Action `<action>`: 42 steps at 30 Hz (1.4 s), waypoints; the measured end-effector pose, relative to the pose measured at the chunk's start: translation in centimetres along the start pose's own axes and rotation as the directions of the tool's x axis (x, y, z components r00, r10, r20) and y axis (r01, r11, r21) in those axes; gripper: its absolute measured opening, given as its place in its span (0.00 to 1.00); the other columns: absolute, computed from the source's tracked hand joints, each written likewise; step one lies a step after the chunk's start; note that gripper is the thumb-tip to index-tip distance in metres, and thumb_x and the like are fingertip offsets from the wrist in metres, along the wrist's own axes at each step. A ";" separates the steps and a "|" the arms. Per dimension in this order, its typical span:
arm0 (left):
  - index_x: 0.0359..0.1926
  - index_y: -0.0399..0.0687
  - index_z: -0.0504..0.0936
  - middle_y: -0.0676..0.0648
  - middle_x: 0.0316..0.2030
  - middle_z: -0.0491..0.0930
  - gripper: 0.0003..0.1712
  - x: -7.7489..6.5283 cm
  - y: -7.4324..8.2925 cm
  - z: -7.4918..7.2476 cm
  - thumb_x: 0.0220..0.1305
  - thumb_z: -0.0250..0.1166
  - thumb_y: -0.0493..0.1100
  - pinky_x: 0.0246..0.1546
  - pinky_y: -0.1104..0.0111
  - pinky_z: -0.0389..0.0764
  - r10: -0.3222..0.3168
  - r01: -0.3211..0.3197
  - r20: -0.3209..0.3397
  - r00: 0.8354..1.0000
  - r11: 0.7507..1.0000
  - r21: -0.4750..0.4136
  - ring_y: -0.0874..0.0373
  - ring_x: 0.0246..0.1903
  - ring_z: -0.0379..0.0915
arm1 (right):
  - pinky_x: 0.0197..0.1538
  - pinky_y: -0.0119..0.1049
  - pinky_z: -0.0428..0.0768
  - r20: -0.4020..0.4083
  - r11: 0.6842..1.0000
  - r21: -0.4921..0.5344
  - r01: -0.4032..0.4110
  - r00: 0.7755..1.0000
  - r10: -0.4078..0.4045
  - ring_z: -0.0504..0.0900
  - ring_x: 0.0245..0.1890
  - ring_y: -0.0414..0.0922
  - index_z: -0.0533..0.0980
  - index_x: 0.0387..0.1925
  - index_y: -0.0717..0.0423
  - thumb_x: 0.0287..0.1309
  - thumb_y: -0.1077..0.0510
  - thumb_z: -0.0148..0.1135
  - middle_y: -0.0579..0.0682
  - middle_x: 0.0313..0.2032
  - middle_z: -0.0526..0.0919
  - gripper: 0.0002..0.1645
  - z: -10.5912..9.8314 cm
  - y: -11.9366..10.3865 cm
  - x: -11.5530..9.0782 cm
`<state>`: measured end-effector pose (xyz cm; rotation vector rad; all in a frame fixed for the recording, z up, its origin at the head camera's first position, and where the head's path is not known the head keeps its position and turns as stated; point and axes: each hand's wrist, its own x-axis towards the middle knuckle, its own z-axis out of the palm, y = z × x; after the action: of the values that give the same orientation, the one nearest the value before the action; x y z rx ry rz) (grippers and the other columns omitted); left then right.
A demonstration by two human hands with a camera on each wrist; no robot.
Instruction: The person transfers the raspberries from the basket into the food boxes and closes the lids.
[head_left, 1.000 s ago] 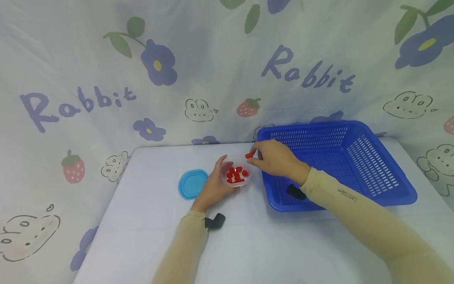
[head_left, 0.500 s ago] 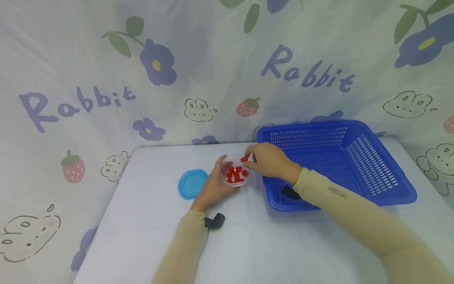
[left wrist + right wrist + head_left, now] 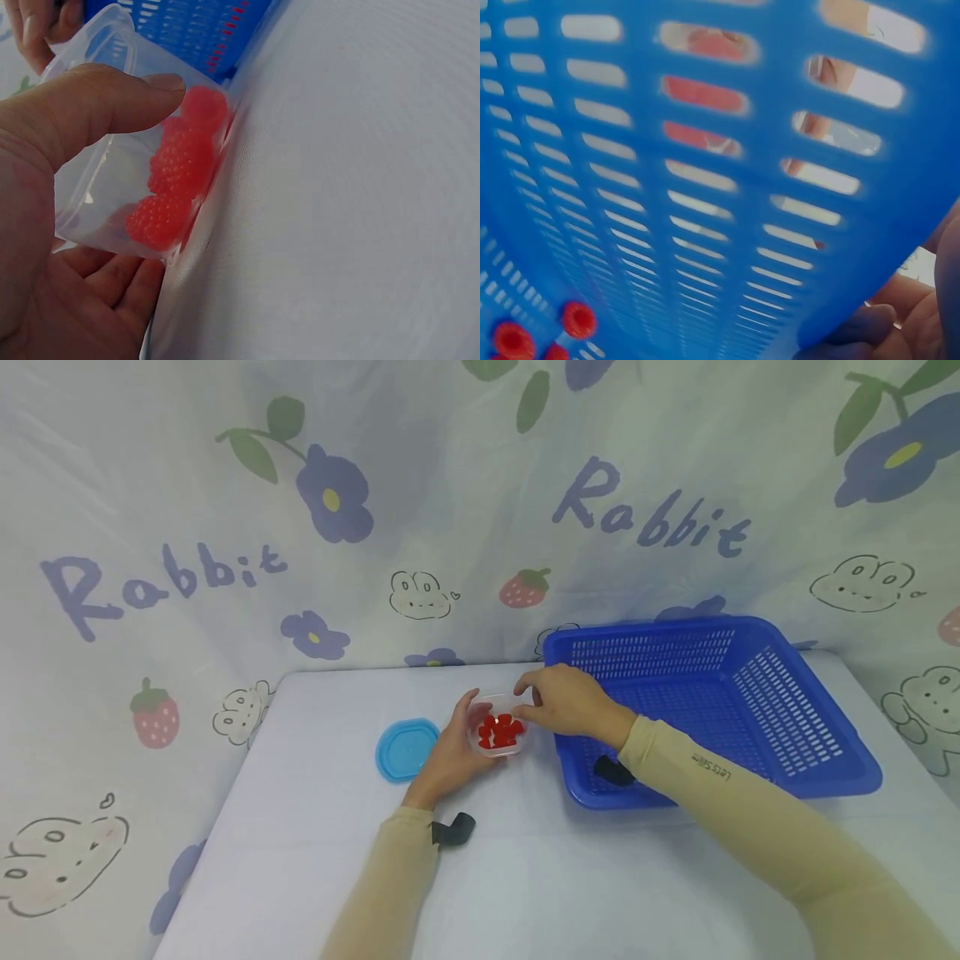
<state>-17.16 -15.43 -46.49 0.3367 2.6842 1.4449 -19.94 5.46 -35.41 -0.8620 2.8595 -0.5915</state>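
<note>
Perhaps the right hand point(image 3: 566, 697), fingers parted and holding nothing, could clip the clear cup point(image 3: 124, 166) and spill its raspberries point(image 3: 180, 161). Between lid point(image 3: 408, 749) and basket point(image 3: 667, 710), the left hand point(image 3: 453, 750) grips it; oversqueezing might buckle it.

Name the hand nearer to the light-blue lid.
Left. The left hand is beside the light-blue lid, holding the clear cup; the right hand is farther right, by the cup's rim.

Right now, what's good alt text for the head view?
A person's left hand holds a clear tub of red berries; the right hand is over the tub's right edge, nothing visible between its fingertips. Light blue lid to the left, dark blue basket to the right.
</note>
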 end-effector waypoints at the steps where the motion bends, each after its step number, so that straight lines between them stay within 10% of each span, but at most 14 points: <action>1: 0.71 0.60 0.45 0.58 0.62 0.65 0.61 0.0 0.0 0.0 0.42 0.76 0.49 0.57 0.48 0.67 0.001 -0.001 0.000 1.000 1.000 0.000 0.59 0.62 0.60 | 0.19 0.29 0.71 -0.001 1.000 0.003 0.004 1.000 -0.004 0.71 0.18 0.40 0.79 0.46 0.52 0.53 0.44 0.64 0.42 0.20 0.75 0.22 0.0 0.1 0.0; 18: 0.71 0.61 0.45 0.59 0.62 0.65 0.60 -0.1 0.2 -0.2 0.44 0.75 0.50 0.57 0.48 0.67 0.008 -0.008 0.011 1.000 1.000 0.001 0.59 0.63 0.59 | 0.23 0.33 0.75 -0.062 0.969 0.247 -0.024 0.997 0.040 0.73 0.22 0.42 0.78 0.47 0.50 0.57 0.48 0.60 0.45 0.24 0.77 0.17 -0.3 1.9 0.5; 26: 0.71 0.62 0.45 0.59 0.62 0.65 0.60 0.0 0.1 -0.3 0.43 0.75 0.47 0.59 0.46 0.63 0.007 -0.007 -0.001 1.000 1.000 -0.005 0.58 0.64 0.58 | 0.24 0.37 0.73 -0.326 0.919 0.386 -0.077 0.921 0.214 0.73 0.17 0.44 0.76 0.47 0.55 0.59 0.51 0.58 0.49 0.24 0.78 0.17 -0.9 3.0 1.1; 42: 0.71 0.62 0.46 0.57 0.62 0.65 0.61 0.0 0.2 -0.1 0.42 0.76 0.49 0.57 0.50 0.68 -0.014 0.014 0.006 1.000 1.000 -0.026 0.60 0.63 0.58 | 0.27 0.39 0.74 -0.185 0.936 0.203 -0.287 0.927 0.325 0.76 0.21 0.45 0.79 0.41 0.56 0.58 0.52 0.55 0.50 0.25 0.80 0.15 -2.0 4.8 1.4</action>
<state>-17.12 -15.47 -46.26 0.3187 2.6555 1.4713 -23.98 9.00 -35.41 -0.3284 2.9843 -0.9230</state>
